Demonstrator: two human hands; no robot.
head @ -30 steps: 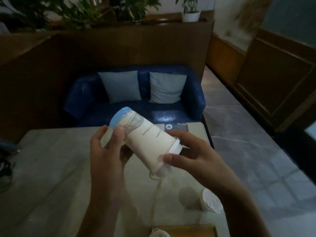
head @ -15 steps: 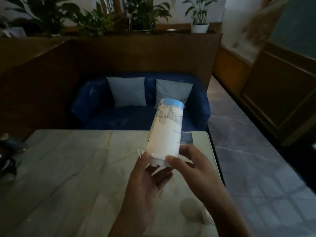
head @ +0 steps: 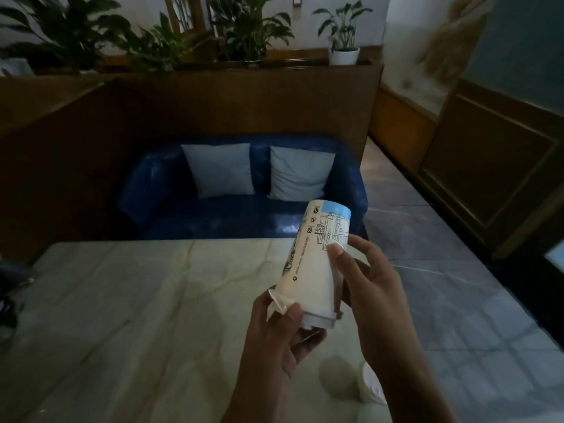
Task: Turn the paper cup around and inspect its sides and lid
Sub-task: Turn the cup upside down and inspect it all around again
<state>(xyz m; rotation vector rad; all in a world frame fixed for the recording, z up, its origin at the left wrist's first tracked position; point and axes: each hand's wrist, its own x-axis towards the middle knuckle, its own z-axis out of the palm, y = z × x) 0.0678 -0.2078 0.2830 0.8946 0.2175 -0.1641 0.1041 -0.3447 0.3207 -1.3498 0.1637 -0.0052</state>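
I hold a tall white paper cup [head: 311,267] above the pale table [head: 122,300], tilted with its blue-banded base away from me and its lidded end towards me. Black line drawings and small symbols show on its side. My left hand [head: 280,337] grips the lidded end from below, thumb over the lid's rim [head: 317,320], where a crumpled film tab sticks out. My right hand [head: 369,282] holds the cup's right side, thumb pressed on the drawing, fingers behind. The lid's face is hidden.
A second cup [head: 354,383] lies on its side on the table near my right forearm. A blue sofa [head: 152,193] with two pale cushions stands beyond the table. Dark items sit at the table's left edge [head: 9,288]. Tiled floor [head: 457,285] lies to the right.
The cup swung from pointing up-left to pointing away and up-right. My right hand slid from the lid end up the side; my left hand dropped to the lid end.
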